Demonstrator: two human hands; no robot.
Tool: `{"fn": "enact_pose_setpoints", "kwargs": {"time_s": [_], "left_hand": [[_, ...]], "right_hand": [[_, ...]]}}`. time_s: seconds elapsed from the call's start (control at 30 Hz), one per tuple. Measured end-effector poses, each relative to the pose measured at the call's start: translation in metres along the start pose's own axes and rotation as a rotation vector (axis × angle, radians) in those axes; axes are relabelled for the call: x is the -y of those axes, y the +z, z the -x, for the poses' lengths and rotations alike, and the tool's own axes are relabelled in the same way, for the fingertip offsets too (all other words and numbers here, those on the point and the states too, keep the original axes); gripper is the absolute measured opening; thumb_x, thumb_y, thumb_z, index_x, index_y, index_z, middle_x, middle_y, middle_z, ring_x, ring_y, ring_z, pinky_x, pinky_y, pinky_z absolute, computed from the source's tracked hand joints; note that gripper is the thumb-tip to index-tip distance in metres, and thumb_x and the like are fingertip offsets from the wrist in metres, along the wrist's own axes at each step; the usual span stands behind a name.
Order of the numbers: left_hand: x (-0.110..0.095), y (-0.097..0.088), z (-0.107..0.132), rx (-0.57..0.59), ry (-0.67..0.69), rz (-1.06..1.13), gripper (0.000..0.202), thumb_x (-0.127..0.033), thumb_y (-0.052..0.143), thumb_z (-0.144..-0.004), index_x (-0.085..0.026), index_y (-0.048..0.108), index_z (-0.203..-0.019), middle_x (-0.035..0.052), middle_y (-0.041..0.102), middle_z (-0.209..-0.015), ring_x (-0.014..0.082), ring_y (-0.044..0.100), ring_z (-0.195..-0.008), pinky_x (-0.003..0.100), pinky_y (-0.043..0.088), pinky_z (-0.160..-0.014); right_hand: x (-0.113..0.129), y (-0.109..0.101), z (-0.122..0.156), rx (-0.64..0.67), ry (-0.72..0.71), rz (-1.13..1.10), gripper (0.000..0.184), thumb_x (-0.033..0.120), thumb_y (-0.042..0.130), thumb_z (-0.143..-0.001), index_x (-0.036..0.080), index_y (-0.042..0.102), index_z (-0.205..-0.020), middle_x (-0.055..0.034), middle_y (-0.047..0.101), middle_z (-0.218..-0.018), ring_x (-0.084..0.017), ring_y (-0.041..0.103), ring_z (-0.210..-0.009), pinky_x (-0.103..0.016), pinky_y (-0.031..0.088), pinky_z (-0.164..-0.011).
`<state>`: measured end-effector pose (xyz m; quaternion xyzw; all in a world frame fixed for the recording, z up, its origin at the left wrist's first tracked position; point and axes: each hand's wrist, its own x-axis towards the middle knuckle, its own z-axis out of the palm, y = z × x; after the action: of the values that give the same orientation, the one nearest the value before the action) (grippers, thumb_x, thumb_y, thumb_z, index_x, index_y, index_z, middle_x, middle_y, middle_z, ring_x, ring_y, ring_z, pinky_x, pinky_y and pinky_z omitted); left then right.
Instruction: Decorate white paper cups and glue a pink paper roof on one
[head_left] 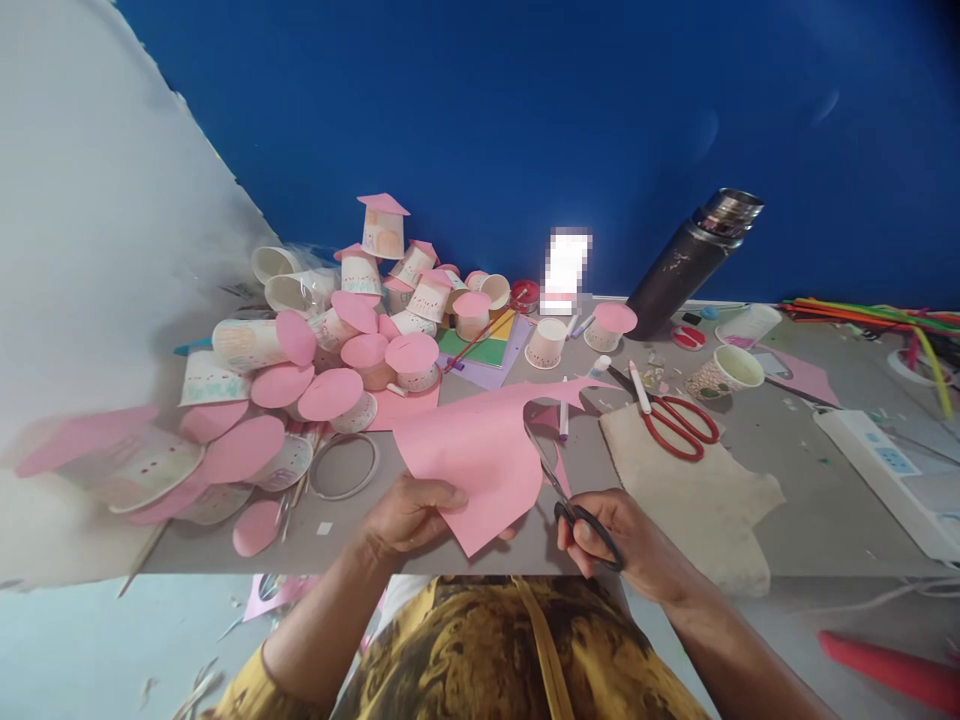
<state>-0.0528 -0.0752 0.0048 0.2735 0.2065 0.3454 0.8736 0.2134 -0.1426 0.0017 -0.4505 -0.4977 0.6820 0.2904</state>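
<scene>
At lower centre of the frame, the left hand (409, 515) pinched a pink sheet (476, 455). The right hand (611, 535) gripped black scissors (562, 490), blades at the sheet's right edge. Red scissors (675, 420) lay right of centre.

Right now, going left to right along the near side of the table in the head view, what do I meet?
Pile of paper cups → left hand → pink paper → black scissors → right hand → white power strip.
</scene>
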Motion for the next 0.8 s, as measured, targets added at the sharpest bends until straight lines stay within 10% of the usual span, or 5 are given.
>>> {"fn": "enact_pose_setpoints", "kwargs": {"time_s": [0.8], "left_hand": [[-0.002, -0.013, 0.002, -0.038, -0.041, 0.065, 0.072, -0.008, 0.076, -0.072, -0.013, 0.063, -0.143, 0.0153, 0.081, -0.111, 0.0377, 0.079, -0.096, 0.048, 0.066, -0.081]], "right_hand": [[-0.008, -0.002, -0.001, -0.009, 0.014, -0.041, 0.064, 0.078, 0.069, -0.082, 0.014, 0.070, -0.076, -0.0002, 0.058, -0.051, -0.010, 0.040, -0.050, -0.028, 0.032, -0.056]]}}
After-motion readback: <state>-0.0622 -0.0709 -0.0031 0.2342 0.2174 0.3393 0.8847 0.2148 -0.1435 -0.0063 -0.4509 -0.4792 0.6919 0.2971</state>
